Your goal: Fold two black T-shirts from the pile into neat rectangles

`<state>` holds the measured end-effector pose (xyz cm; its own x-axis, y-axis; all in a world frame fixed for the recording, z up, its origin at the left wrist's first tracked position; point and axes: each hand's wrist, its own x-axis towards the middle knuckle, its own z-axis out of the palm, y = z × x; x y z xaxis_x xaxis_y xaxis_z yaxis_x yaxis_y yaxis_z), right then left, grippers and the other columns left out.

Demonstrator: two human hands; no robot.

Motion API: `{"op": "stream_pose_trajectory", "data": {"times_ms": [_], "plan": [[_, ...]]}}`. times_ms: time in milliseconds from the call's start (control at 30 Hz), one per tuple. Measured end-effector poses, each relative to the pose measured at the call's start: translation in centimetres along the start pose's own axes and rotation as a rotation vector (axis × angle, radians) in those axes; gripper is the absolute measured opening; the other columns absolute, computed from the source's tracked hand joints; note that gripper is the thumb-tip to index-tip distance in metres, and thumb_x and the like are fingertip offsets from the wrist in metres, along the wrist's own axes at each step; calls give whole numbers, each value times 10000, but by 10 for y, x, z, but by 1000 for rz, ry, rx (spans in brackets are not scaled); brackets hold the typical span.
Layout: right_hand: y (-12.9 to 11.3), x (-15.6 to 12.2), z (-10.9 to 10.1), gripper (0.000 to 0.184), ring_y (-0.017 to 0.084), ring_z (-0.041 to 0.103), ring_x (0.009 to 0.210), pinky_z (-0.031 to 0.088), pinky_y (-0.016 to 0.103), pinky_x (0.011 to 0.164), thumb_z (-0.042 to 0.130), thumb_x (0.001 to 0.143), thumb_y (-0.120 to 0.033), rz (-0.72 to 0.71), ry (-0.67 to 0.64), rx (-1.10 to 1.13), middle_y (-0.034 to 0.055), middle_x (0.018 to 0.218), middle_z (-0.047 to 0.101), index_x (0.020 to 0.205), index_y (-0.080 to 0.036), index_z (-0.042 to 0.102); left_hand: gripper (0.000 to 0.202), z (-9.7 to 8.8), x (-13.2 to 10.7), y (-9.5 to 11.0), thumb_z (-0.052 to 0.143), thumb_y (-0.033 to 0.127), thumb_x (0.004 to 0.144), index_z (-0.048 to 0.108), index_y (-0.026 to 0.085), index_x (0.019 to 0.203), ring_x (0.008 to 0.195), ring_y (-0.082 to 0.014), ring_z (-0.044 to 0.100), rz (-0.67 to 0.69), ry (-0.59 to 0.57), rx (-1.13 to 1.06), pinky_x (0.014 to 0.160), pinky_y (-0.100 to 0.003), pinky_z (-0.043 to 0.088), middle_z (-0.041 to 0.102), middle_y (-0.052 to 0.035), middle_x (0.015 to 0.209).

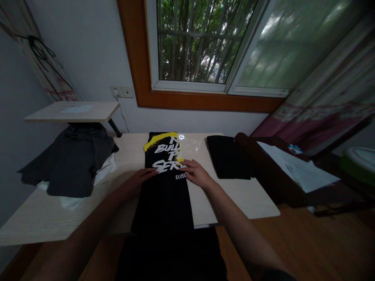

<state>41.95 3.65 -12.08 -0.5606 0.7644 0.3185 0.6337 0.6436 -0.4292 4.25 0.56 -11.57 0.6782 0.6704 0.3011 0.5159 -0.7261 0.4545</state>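
A black T-shirt [165, 195] with white and yellow lettering lies folded into a long narrow strip on the light wooden table [249, 195], its lower end hanging over the front edge. My left hand [140, 180] rests flat on the strip's left edge, fingers stretched out. At the right edge my right hand [196, 172] lies flat beside the lettering, fingers apart. Neither hand grips the cloth.
A heap of dark grey and white clothes [72, 164] sits at the table's left end. A folded black garment [228, 156] lies to the right. A small raised shelf [70, 111] stands behind left. A dark side table with papers [295, 168] is at right, below the window.
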Motion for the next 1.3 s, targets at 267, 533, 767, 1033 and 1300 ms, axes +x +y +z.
{"op": "stream_pose_trajectory", "data": {"times_ms": [267,533,767,1033,1300], "plan": [[2,0,0,382,281,492,1412,295,591,1178,601,920,-183,-6,-12,-1,50,1467,600,1247,-338,724,634,1,11,-30,426,32,915,546,346,1452,1299,-233,529,-138,93,143,1123,-497,443,562,-37,1476],[-1,0,0,365,272,517,1391,314,578,1173,607,920,-177,-15,14,7,52,1433,629,1224,-334,735,527,-7,22,-20,595,178,923,595,383,1409,1318,-306,467,-63,-43,153,1117,-556,391,542,-21,1520],[-1,0,0,426,289,535,1357,384,553,1136,658,861,-179,-119,48,-5,62,1402,650,1261,-311,719,533,-5,7,-20,486,20,862,711,310,1249,1117,-204,615,-1,-26,22,986,-408,500,683,-39,1302],[-14,-1,2,434,277,469,1416,381,524,1162,690,864,-192,-269,38,-21,24,1396,655,1270,-343,712,486,-11,-5,-9,585,114,875,692,338,1293,1060,-251,592,91,2,356,954,-469,452,709,-49,1301],[-10,1,13,313,220,577,1331,388,486,1165,677,926,-279,-306,-3,123,40,1347,692,1229,-341,730,462,-14,-6,-1,600,219,927,614,293,1383,1371,-262,530,228,-49,217,1186,-534,330,675,-70,1372]]}}
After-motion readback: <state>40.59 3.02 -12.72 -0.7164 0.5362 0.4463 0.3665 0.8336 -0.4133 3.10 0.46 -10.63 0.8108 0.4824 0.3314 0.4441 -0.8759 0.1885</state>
